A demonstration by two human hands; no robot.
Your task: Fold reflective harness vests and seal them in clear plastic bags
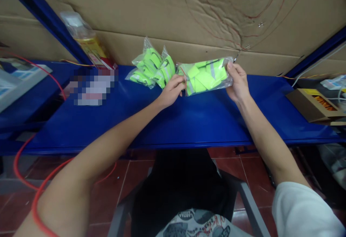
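A clear plastic bag (pixel 207 75) holds folded neon-yellow fabric with grey reflective strips, perhaps a safety vest. My left hand (pixel 173 90) pinches its left end, where a thin red strip runs along the edge. At the opposite end, my right hand (pixel 238 79) grips the upper right corner between thumb and fingers. The bag is held slightly above the blue table, close to the cardboard backing. Just left of it lie more clear bags of the same neon fabric (pixel 147 64), leaning together; their exact number is hard to tell.
A plastic bottle with a yellow label (pixel 90 44) stands at the back left of the blue table (pixel 173 125). An open cardboard box (pixel 315 105) sits at the right end. Cardboard (pixel 151 10) with red wires rises behind. A red hose (pixel 36 193) loops at lower left.
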